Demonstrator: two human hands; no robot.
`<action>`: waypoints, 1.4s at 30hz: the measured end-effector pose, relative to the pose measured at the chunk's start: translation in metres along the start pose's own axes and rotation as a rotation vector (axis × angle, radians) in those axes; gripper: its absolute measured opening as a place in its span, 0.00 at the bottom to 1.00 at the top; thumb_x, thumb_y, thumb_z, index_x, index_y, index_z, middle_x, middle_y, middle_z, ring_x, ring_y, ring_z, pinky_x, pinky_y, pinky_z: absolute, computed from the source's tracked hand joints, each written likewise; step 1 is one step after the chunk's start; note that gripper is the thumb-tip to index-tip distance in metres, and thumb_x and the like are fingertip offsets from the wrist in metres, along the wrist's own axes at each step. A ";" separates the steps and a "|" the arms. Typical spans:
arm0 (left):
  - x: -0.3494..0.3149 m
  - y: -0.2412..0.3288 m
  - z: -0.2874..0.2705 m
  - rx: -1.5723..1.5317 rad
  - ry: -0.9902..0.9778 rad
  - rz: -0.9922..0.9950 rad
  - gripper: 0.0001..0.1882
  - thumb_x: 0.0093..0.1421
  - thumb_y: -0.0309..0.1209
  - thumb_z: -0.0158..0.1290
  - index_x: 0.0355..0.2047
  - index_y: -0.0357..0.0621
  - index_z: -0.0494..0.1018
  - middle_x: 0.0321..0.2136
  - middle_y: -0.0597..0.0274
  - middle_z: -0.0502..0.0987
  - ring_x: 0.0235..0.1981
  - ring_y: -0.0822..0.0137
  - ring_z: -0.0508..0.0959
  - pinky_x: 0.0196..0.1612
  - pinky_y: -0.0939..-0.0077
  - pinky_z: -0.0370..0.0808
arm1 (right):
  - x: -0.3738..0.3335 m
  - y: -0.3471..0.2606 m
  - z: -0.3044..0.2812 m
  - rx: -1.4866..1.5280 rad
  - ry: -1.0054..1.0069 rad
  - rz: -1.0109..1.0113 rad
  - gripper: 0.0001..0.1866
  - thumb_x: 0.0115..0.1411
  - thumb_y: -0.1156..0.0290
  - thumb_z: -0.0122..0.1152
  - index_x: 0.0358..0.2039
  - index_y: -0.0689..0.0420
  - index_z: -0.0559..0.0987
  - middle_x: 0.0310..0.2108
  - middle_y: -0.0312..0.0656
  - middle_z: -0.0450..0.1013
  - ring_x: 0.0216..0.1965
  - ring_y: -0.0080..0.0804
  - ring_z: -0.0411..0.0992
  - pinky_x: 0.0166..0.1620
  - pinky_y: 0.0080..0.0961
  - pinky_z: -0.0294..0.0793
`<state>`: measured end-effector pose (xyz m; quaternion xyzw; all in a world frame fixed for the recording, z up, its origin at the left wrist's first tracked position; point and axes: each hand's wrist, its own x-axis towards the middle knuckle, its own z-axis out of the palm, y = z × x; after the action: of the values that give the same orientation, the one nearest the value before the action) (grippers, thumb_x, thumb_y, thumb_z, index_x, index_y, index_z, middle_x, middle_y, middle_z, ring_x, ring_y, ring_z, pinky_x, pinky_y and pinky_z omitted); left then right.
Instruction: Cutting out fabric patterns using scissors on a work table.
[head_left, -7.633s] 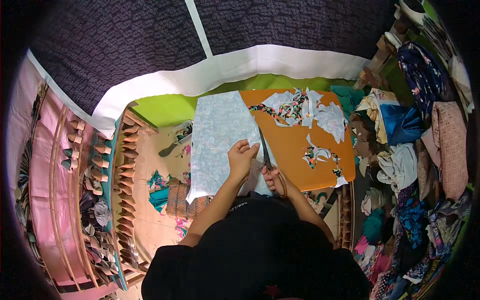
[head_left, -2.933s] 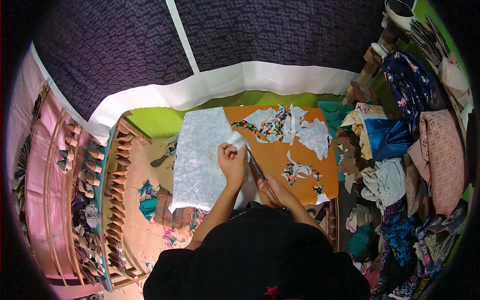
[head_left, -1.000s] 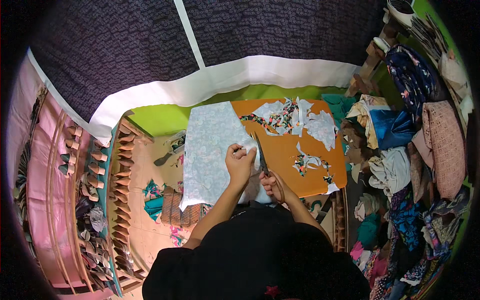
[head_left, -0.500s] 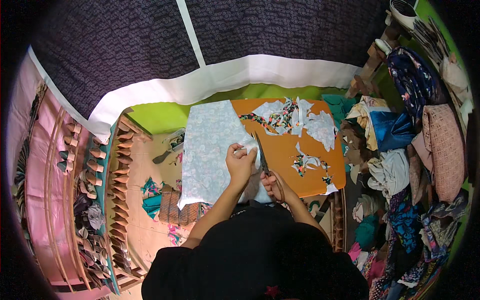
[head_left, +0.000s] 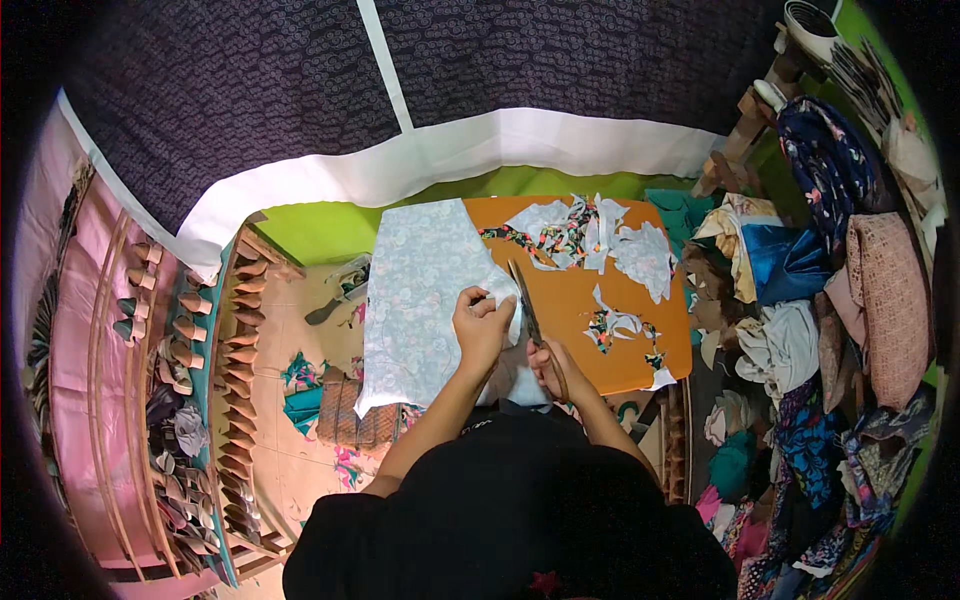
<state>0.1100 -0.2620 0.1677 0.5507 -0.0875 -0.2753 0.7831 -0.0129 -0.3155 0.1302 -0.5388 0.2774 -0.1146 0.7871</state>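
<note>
A large piece of pale, faintly patterned fabric (head_left: 415,290) lies over the left part of the orange table (head_left: 590,370) and hangs past its near edge. My left hand (head_left: 482,325) pinches the fabric's right edge, thumb against fingers. In my right hand (head_left: 547,362) is a pair of dark scissors (head_left: 527,310), its blades pointing away from me along that edge. The fingers wrap around the handles. Whether the blades are touching the cloth is hard to see. Floral and white fabric scraps (head_left: 575,235) lie at the table's far right, with smaller scraps (head_left: 615,325) closer to me.
Wooden racks of shoes (head_left: 240,400) stand on the left. Heaps of folded cloth (head_left: 785,345) fill the right side. A dark patterned curtain (head_left: 250,110) hangs beyond the table. Teal scraps (head_left: 303,405) and a brown checked bundle (head_left: 350,412) lie on the floor.
The scissors and my right hand have shifted very slightly. My left hand keeps its pinch on the fabric, which lies as before.
</note>
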 end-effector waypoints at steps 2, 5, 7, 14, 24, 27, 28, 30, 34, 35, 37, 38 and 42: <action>0.000 0.001 0.001 -0.006 -0.006 -0.004 0.18 0.44 0.22 0.55 0.31 0.40 0.58 0.16 0.64 0.69 0.15 0.79 0.66 0.15 0.87 0.59 | 0.001 -0.002 -0.002 0.117 -0.107 0.059 0.31 0.46 0.37 0.43 0.27 0.57 0.62 0.16 0.28 0.54 0.14 0.14 0.51 0.16 0.10 0.52; 0.001 0.005 0.000 -0.024 0.006 0.014 0.18 0.44 0.22 0.55 0.31 0.40 0.58 0.15 0.65 0.68 0.14 0.79 0.65 0.16 0.87 0.60 | -0.013 -0.010 0.004 -0.077 -0.084 -0.136 0.31 0.47 0.37 0.41 0.28 0.57 0.62 0.16 0.29 0.55 0.14 0.15 0.52 0.17 0.10 0.53; 0.002 0.007 0.000 -0.007 0.034 -0.021 0.18 0.44 0.21 0.55 0.31 0.40 0.58 0.14 0.66 0.67 0.14 0.79 0.65 0.15 0.87 0.59 | -0.008 -0.001 0.000 -0.203 -0.076 -0.144 0.33 0.45 0.35 0.40 0.28 0.58 0.62 0.16 0.29 0.55 0.15 0.15 0.52 0.17 0.10 0.54; 0.003 0.002 -0.001 -0.025 0.023 0.020 0.17 0.44 0.21 0.54 0.31 0.40 0.57 0.14 0.67 0.67 0.13 0.80 0.64 0.14 0.88 0.58 | -0.012 -0.005 0.000 -0.451 -0.064 -0.240 0.34 0.46 0.35 0.39 0.29 0.58 0.62 0.16 0.29 0.57 0.15 0.15 0.54 0.18 0.11 0.56; -0.001 0.006 0.003 0.004 -0.017 -0.021 0.17 0.44 0.20 0.54 0.31 0.40 0.57 0.14 0.65 0.68 0.13 0.79 0.66 0.13 0.88 0.59 | -0.003 0.012 -0.005 -0.474 -0.036 -0.399 0.22 0.54 0.49 0.40 0.29 0.58 0.62 0.16 0.30 0.57 0.14 0.17 0.54 0.18 0.13 0.56; -0.001 0.006 0.004 0.018 -0.025 -0.038 0.17 0.44 0.20 0.54 0.32 0.39 0.57 0.14 0.64 0.69 0.14 0.78 0.67 0.15 0.88 0.61 | 0.002 0.019 -0.010 -0.214 -0.075 -0.080 0.23 0.55 0.47 0.38 0.29 0.58 0.62 0.16 0.29 0.57 0.15 0.16 0.55 0.19 0.12 0.57; -0.001 0.005 0.003 0.019 -0.024 -0.041 0.17 0.44 0.20 0.53 0.32 0.39 0.57 0.14 0.64 0.69 0.14 0.78 0.68 0.15 0.88 0.62 | -0.003 0.011 -0.006 -0.298 -0.068 -0.159 0.24 0.55 0.46 0.37 0.29 0.58 0.62 0.16 0.29 0.56 0.16 0.16 0.55 0.19 0.12 0.56; 0.000 0.005 0.001 0.033 -0.047 -0.052 0.18 0.44 0.20 0.53 0.32 0.39 0.57 0.15 0.64 0.69 0.14 0.78 0.67 0.16 0.88 0.62 | -0.003 0.011 -0.005 -0.381 -0.063 -0.237 0.24 0.55 0.46 0.35 0.29 0.58 0.62 0.15 0.28 0.56 0.16 0.16 0.55 0.19 0.12 0.56; 0.000 0.001 0.000 0.070 -0.126 -0.059 0.19 0.45 0.19 0.53 0.34 0.39 0.56 0.15 0.66 0.67 0.16 0.78 0.67 0.18 0.87 0.61 | -0.002 0.006 -0.005 -0.328 -0.022 -0.300 0.24 0.55 0.46 0.35 0.30 0.57 0.63 0.16 0.27 0.56 0.16 0.14 0.54 0.19 0.11 0.55; 0.000 0.003 0.000 0.085 -0.141 -0.071 0.22 0.45 0.20 0.53 0.38 0.39 0.54 0.15 0.68 0.65 0.18 0.79 0.66 0.18 0.87 0.61 | -0.003 0.002 -0.003 -0.201 -0.032 -0.173 0.25 0.54 0.44 0.36 0.30 0.57 0.63 0.17 0.27 0.56 0.16 0.14 0.54 0.19 0.11 0.55; 0.000 0.006 -0.002 0.106 -0.173 -0.058 0.25 0.45 0.19 0.53 0.40 0.39 0.52 0.17 0.67 0.64 0.19 0.78 0.67 0.19 0.87 0.62 | -0.001 0.007 -0.004 0.014 -0.012 -0.049 0.28 0.52 0.41 0.37 0.30 0.58 0.63 0.18 0.28 0.56 0.17 0.14 0.54 0.19 0.11 0.55; 0.000 0.006 -0.002 0.127 -0.206 -0.046 0.27 0.45 0.19 0.52 0.42 0.38 0.50 0.19 0.67 0.64 0.20 0.78 0.68 0.20 0.88 0.63 | -0.001 0.008 -0.005 0.229 0.009 0.076 0.31 0.49 0.37 0.38 0.31 0.58 0.63 0.19 0.29 0.56 0.17 0.14 0.55 0.20 0.11 0.56; 0.000 0.002 -0.003 0.041 -0.253 -0.010 0.31 0.45 0.17 0.52 0.45 0.38 0.45 0.24 0.62 0.66 0.22 0.76 0.70 0.22 0.87 0.66 | -0.006 0.003 -0.007 -0.333 0.034 -0.226 0.36 0.42 0.31 0.39 0.30 0.57 0.63 0.19 0.30 0.57 0.17 0.14 0.55 0.19 0.11 0.56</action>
<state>0.1123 -0.2589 0.1685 0.5278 -0.1885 -0.3445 0.7531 -0.0220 -0.3165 0.1271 -0.6872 0.2436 -0.1638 0.6645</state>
